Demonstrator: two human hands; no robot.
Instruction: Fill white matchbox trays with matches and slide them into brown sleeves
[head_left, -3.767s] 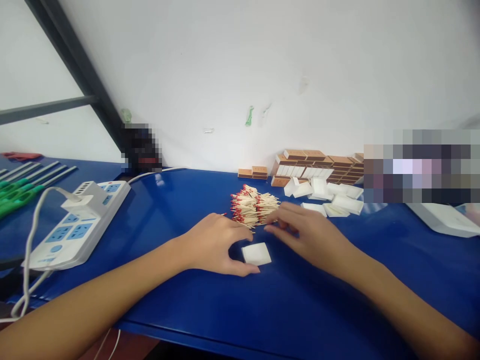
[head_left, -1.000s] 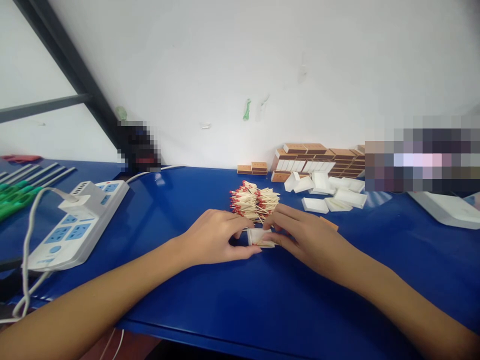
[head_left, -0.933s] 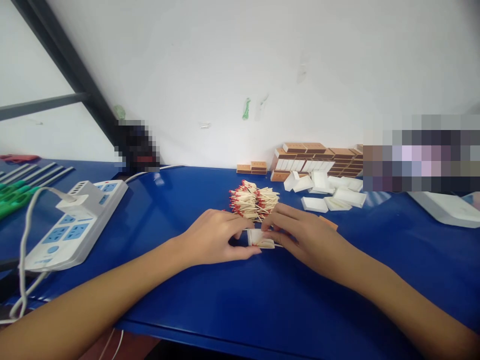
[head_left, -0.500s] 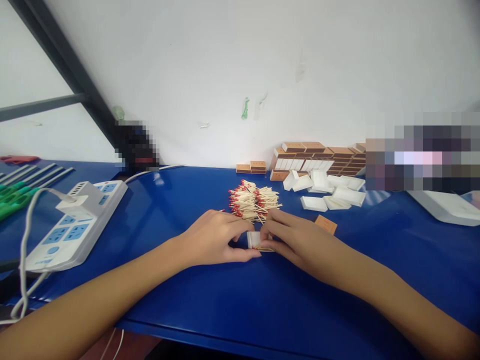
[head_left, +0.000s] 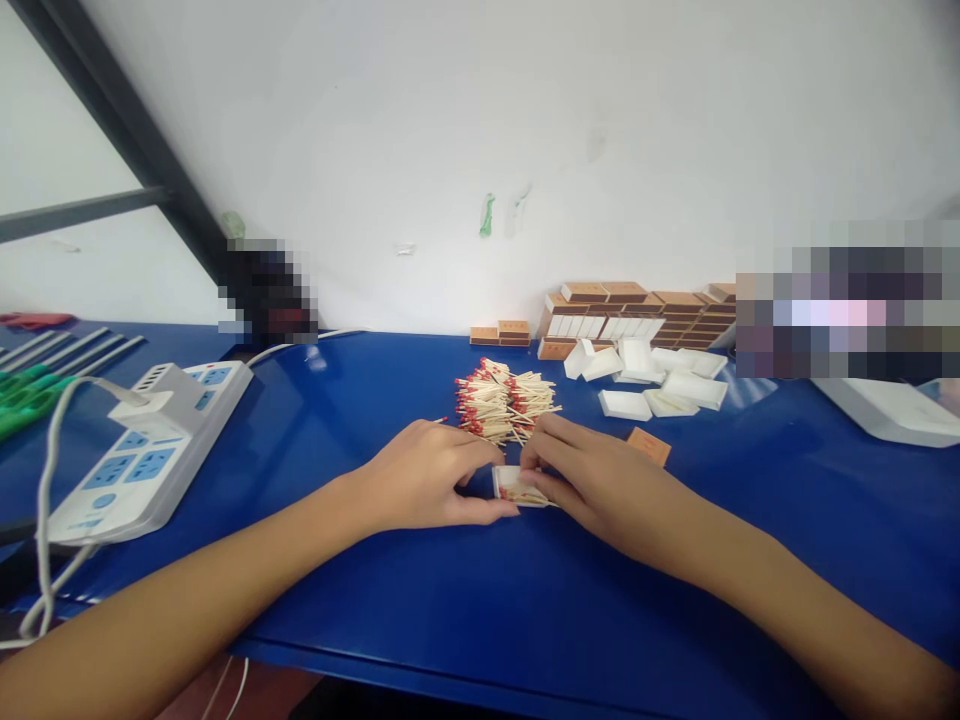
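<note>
A small white matchbox tray (head_left: 507, 478) with a few matches in it lies on the blue table between my hands. My left hand (head_left: 435, 475) grips the tray's left end, thumb at the near side and fingers at the far side. Over the tray's right part, my right hand (head_left: 581, 465) has its fingers pinched on matches (head_left: 534, 497), whose red heads point left; the fingertips are partly hidden. Just beyond both hands is a pile of loose matches (head_left: 499, 400). An orange matchbox cover (head_left: 648, 447) sits beside my right hand, partly covered by it.
Several empty white trays (head_left: 694, 388) lie at the back right, before stacked matchboxes (head_left: 679, 312) against the wall. Two matchboxes (head_left: 514, 331) stand behind the match pile. A white power strip (head_left: 172, 470) with a cable occupies the left, near green-handled tools (head_left: 30, 395).
My right fingers have shifted slightly, and the matches with their red heads now show lower inside the tray. My left hand stays on the tray. The view has moved a little.
</note>
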